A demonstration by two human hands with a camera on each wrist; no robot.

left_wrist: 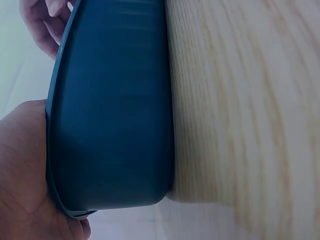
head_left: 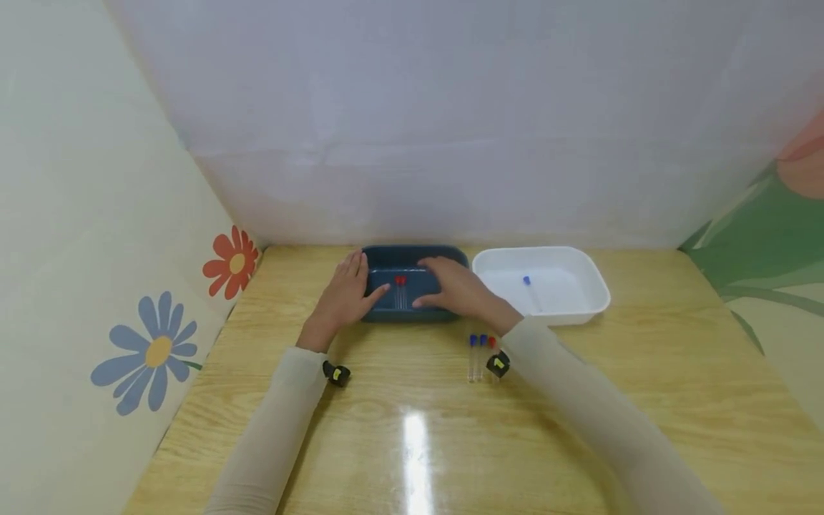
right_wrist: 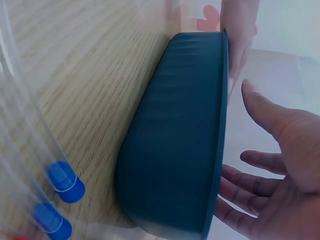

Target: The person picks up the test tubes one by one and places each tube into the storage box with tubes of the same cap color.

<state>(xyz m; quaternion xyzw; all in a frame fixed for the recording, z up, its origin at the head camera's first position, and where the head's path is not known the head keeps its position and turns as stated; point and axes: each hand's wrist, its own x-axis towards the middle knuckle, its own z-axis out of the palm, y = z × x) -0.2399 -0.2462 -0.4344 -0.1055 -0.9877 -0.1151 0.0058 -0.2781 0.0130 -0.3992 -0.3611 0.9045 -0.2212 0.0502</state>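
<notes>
A dark blue tray (head_left: 418, 315) stands on the table with two red-capped test tubes (head_left: 400, 292) lying in it. My left hand (head_left: 344, 293) rests along the tray's left rim, fingers extended and thumb reaching over the near corner. Above the tray's right part is my right hand (head_left: 455, 286), its thumb spread from the fingers and nothing between them. In the right wrist view, the fingers (right_wrist: 247, 187) of that hand pass behind the tray's rim; whether they touch it I cannot tell.
Right of the blue tray, a white tray (head_left: 582, 304) holds one blue-capped test tube (head_left: 531, 290). Two blue-capped tubes (head_left: 476, 357) and one red-capped tube (head_left: 492, 345) lie on the wooden table (head_left: 386, 400) by the right wrist. A pale wall (head_left: 450, 143) rises behind.
</notes>
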